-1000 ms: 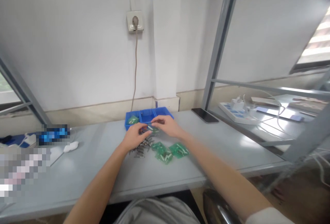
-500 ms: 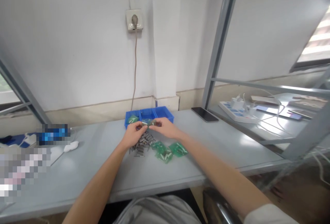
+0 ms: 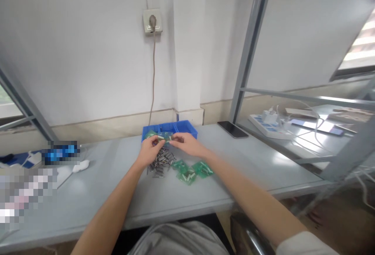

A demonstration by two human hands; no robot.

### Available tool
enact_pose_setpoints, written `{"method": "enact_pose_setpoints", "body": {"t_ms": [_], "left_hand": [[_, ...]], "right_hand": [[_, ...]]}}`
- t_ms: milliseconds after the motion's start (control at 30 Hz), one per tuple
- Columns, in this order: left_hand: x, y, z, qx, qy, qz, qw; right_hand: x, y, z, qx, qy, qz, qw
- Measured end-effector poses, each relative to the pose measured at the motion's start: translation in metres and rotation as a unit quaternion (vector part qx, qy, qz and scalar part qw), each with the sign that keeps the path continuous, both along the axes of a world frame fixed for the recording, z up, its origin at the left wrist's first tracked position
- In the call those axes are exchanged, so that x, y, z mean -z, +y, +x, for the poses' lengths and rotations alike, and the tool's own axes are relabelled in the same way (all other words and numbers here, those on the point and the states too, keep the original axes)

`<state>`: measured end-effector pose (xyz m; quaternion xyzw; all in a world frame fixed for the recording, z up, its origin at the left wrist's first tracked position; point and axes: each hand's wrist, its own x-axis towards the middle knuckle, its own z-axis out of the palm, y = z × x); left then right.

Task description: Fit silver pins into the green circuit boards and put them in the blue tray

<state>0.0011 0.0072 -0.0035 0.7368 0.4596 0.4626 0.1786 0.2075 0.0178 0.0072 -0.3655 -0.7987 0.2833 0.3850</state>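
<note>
Between my two hands, a small green bag (image 3: 165, 135) with pale pieces in it is held over the front of a blue divided tray (image 3: 187, 126). My left hand (image 3: 149, 151) pinches its left side, and my right hand (image 3: 187, 144) pinches the right side. Just below lies a heap of metal pins (image 3: 161, 164) on the grey table. To its right are green bags with small parts (image 3: 187, 175), and another green bag (image 3: 202, 169) sits beside them. More green shows in the tray's left compartment, partly behind my left hand.
A dark phone (image 3: 232, 129) lies at the table's back right. Further right are a white power strip (image 3: 266, 125) and cables behind a metal post (image 3: 249, 47). A white mouse-like object (image 3: 81, 166) rests at left.
My hands have moved slightly apart, the left one a little to the left. The green bag between them shows more openly and is a bit higher.
</note>
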Motion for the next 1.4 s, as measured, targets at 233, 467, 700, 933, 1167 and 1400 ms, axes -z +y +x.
{"method": "enact_pose_setpoints", "body": {"t_ms": [233, 467, 700, 933, 1167, 1400], "left_hand": [[-0.004, 0.014, -0.015, -0.187, 0.065, 0.164, 0.966], [0.014, 0.019, -0.018, -0.256, 0.299, 0.114, 0.912], [0.012, 0.015, -0.021, -0.222, 0.314, 0.102, 0.917], [0.016, 0.014, -0.023, -0.197, 0.31, 0.096, 0.925], [0.02, 0.017, -0.025, -0.18, 0.33, 0.064, 0.925], [0.018, 0.016, -0.021, -0.154, 0.308, 0.067, 0.936]], "right_hand": [[-0.011, -0.006, 0.022, -0.105, -0.206, -0.047, 0.972], [-0.011, -0.015, 0.022, -0.098, -0.346, -0.048, 0.932], [0.0, -0.008, 0.025, -0.116, -0.249, -0.025, 0.961], [-0.003, -0.001, 0.031, -0.142, -0.215, -0.064, 0.964], [-0.004, 0.001, 0.029, -0.105, -0.198, -0.012, 0.974], [-0.005, 0.001, 0.028, -0.063, -0.137, -0.01, 0.989]]}}
